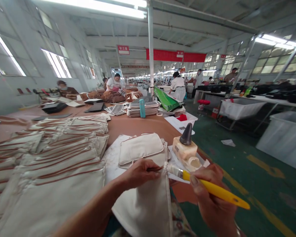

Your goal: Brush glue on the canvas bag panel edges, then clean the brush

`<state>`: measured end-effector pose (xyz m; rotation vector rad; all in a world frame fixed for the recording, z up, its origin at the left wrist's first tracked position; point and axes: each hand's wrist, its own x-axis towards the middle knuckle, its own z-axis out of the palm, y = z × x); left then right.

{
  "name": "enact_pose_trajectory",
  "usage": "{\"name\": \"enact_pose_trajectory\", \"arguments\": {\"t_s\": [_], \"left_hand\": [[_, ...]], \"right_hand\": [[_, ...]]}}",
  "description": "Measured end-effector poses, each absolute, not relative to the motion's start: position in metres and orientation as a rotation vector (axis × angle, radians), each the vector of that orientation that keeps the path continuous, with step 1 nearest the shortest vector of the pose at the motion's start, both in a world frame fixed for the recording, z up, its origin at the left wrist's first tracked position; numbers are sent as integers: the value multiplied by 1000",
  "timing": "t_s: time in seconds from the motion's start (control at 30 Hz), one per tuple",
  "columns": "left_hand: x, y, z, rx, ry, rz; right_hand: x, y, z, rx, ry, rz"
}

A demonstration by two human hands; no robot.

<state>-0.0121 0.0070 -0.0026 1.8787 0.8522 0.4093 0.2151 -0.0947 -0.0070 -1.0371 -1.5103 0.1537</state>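
Observation:
My right hand [209, 194] grips a paintbrush [217, 190] by its yellow handle. Its pale bristles touch the upper right edge of a cream fabric panel [148, 200] with a stitched border. My left hand [143, 171] pinches that panel's top edge, close to the bristles. The lower part of the panel hangs toward my lap. Just beyond lies a smaller stack of cream pieces [140, 148] on a whitish sheet. To the right of it stands a cream plastic glue bottle [185, 148] with a dark cone-shaped nozzle.
Rows of overlapping cream panels [64, 164] with brown edges cover the table's left side. A stack of panels [143, 108] with a teal object [142, 108] stands farther back, near a white bin [187, 121]. Green floor and large white tubs [286, 138] lie right. Several people work behind.

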Motion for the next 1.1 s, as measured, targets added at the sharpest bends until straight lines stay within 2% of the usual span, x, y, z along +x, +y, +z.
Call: {"name": "enact_pose_trajectory", "arguments": {"t_s": [0.13,0.27,0.5,0.67,0.9,1.1], "left_hand": [[-14,-10,7,1669,804,454],[-18,-19,9,1587,779,455],[-21,-29,10,1617,726,469],[-28,-44,14,2102,877,649],[-27,-69,22,3213,742,836],[-25,-77,36,3412,506,782]], "right_hand": [[212,-93,-1,-1020,-1725,56],[217,-96,8,-1046,-1698,-92],[212,-103,12,-1006,-1810,30],[224,-102,7,-1106,-1533,107],[230,-116,23,-886,-1035,727],[223,-124,39,-878,-1209,883]]}}
